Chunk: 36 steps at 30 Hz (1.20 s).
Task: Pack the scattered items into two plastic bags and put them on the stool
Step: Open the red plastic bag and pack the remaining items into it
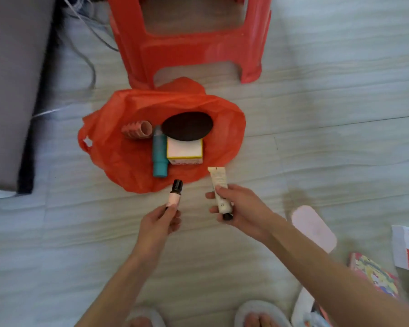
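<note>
Just beyond hands: red bag (128,161). L hand (159,223) pinches small bottle (175,194), R hand (241,208) grips tube (219,185).

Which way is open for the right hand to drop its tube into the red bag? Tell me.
Probably straight ahead: the right hand holds the white tube just short of the red bag, whose mouth lies open with nothing between.

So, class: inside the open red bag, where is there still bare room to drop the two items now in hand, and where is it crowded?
Free: the near lip of the red bag, left of the teal bottle, and the bag's right side beyond the yellow-edged box. Crowded: the middle, where the ribbed pink cup, bottle, box and dark oval pad cluster. The left hand holds a small bottle, the right hand a tube.
</note>
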Available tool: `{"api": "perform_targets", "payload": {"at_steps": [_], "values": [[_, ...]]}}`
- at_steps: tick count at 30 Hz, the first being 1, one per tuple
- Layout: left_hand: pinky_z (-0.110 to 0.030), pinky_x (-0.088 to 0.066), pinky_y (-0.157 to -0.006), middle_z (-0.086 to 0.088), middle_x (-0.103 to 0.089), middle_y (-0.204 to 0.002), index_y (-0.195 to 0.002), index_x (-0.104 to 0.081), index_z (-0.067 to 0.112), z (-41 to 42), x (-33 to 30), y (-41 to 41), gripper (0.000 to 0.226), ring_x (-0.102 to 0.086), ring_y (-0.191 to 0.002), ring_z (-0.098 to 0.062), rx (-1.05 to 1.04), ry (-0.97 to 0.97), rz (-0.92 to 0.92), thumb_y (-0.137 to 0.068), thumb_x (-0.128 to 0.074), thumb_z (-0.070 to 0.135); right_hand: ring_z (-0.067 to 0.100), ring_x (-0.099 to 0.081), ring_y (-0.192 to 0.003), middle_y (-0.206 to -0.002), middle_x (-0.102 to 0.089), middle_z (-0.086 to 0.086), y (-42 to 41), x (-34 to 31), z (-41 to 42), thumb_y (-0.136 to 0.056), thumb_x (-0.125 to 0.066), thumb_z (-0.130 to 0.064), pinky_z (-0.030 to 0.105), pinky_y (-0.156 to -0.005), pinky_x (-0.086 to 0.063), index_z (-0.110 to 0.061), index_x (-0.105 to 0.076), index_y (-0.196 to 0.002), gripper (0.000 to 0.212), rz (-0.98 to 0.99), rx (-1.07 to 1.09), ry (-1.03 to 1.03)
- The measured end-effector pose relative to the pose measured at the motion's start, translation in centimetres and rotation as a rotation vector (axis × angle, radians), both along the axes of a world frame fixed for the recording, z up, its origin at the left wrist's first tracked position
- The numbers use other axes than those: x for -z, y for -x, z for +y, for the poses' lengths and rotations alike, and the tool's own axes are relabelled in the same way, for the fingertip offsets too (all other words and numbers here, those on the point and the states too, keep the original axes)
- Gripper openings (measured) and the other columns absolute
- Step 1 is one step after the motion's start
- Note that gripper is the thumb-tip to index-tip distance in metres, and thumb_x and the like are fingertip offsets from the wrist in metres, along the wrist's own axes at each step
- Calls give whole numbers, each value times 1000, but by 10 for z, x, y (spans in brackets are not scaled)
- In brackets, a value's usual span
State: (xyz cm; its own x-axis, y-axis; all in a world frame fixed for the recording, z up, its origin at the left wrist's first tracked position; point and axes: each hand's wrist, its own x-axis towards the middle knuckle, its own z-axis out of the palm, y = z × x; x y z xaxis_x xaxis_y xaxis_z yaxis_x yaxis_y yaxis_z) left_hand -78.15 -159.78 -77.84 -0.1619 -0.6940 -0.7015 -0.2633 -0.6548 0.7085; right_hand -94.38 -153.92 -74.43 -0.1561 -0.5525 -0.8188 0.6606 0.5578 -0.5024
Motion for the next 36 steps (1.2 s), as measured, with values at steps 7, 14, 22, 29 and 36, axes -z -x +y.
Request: {"api": "perform_targets", "payload": {"at_steps": [7,14,22,29,36], "values": [[-22,-43,-57,-1,-54,-66,-80,-59,9,-77,-12,13,20,-49,-58,-11,-261,110,33,-91,-57,25,13,-54,-89,-88,-57,1,-39,-12,-113,-92,-46,-3,21,-73,-51,-14,-56,-86,16,-75,49,195],[-30,-48,-85,-5,-57,-107,-123,-50,12,-92,-2,35,30,-56,-97,-15,-200,46,185,-95,-42,5,10,-50,-74,-76,-48,4,-37,-6,-123,-88,-50,-2,22,-78,-43,-16,-49,-83,15,-36,122,234],[-25,-39,-96,-3,-45,-135,-135,-41,10,-18,12,21,47,-44,-117,-9,422,423,-86,-90,-52,4,18,-64,-95,-107,-64,7,22,15,4,-91,-54,-13,34,-87,-52,-16,-58,-107,17,569,-10,-16],[-23,-10,-115,-2,-15,-155,-145,-21,17,62,24,87,58,-12,-142,-15,1284,682,-112,-94,-47,23,19,-57,-101,-115,-64,9,88,8,168,-90,-54,-14,29,-90,-40,-9,-60,-115,26,1037,-120,-487],[-51,-25,-108,-14,-15,-154,-146,-20,19,119,37,184,78,-19,-140,-35,1853,1244,-270,-80,-60,12,29,-46,-117,-128,-48,14,82,14,272,-78,-65,-48,37,-98,-37,-8,-49,-124,63,1055,-333,-759]]}}
